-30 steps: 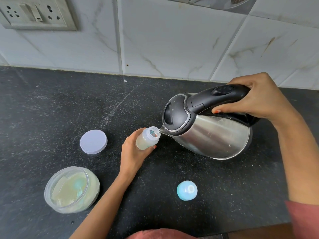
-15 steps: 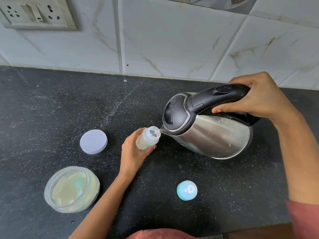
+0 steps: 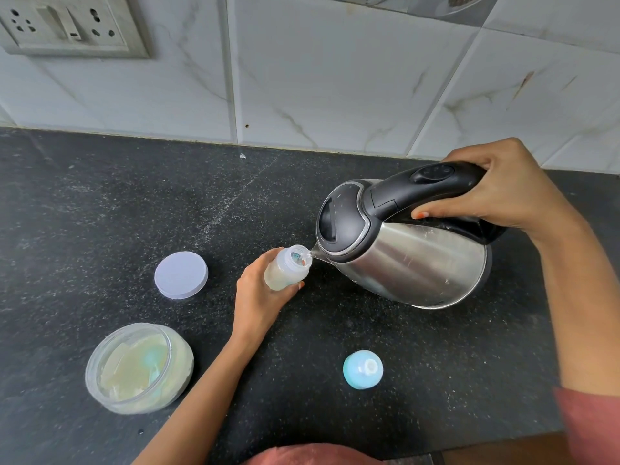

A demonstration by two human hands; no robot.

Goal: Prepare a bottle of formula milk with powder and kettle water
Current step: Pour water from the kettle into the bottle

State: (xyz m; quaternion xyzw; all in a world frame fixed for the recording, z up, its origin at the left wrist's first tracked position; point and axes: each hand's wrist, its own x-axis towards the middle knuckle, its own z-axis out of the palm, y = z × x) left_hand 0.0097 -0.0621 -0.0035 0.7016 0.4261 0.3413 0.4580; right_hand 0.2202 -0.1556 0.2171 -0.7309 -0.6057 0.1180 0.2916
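Note:
My left hand [image 3: 258, 297] grips a small clear feeding bottle [image 3: 287, 268] with pale powder inside, tilted toward the right. My right hand [image 3: 496, 189] grips the black handle of a steel kettle [image 3: 409, 260], which is tipped left so its spout sits at the bottle's open mouth. A thin stream of water passes into the bottle. The bottle's blue teat cap [image 3: 363, 369] lies on the black counter [image 3: 100, 213] in front. An open plastic jar of pale powder [image 3: 137, 367] with a blue scoop inside stands at the front left.
The jar's round lilac lid [image 3: 181, 275] lies flat left of the bottle. A white tiled wall [image 3: 335, 78] runs along the back, with a socket plate [image 3: 67, 25] at the top left. The counter's front edge is at the bottom right.

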